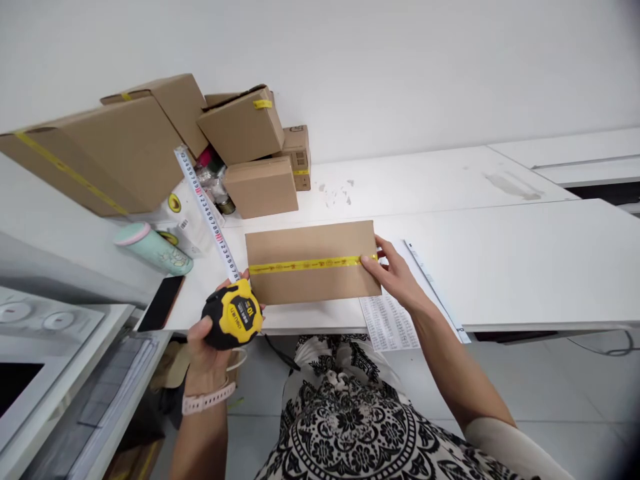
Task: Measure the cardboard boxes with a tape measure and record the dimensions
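My left hand (209, 340) is wrapped round a yellow and black tape measure (235, 315), its white blade (207, 215) pulled out toward the boxes at the back left. Just right of the tape measure is a cardboard box (313, 287) with yellow printed tape along its middle. My right hand (395, 270) grips the right end of this box, thumb on top and the other fingers partly hidden behind the end. Fingertips of my left hand show near the box's left end; whether they touch it I cannot tell.
Several cardboard boxes (263, 187) stand against the wall at the back left. Nearby are a mint-green bottle (155, 248) and a dark phone (163, 303). A printed sheet (393, 327) and a flat ruler-like strip (435, 290) lie by my right arm, reaching the table's front edge.
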`<state>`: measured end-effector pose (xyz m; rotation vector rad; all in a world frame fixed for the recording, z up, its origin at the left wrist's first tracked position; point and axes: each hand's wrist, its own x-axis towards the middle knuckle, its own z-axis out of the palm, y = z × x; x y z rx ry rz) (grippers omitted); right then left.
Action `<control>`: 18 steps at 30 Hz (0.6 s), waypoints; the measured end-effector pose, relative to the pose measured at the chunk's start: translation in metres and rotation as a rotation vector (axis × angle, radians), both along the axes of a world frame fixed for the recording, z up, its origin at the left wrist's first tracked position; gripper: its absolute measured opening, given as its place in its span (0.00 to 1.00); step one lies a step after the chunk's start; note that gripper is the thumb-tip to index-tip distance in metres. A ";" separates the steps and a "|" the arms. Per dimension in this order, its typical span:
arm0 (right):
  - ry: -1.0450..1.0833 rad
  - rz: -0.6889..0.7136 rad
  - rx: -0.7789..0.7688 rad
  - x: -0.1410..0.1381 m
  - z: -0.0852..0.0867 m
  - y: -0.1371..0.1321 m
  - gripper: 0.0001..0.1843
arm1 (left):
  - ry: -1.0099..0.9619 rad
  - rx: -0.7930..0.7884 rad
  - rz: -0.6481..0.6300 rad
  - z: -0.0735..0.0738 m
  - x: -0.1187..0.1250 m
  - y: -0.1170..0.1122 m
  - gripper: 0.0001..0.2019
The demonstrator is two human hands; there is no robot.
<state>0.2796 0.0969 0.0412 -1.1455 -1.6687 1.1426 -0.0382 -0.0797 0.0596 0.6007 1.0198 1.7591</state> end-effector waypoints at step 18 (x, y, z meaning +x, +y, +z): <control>-0.306 0.015 0.455 -0.064 0.044 0.137 0.22 | -0.164 -0.183 -0.537 0.036 0.083 0.003 0.23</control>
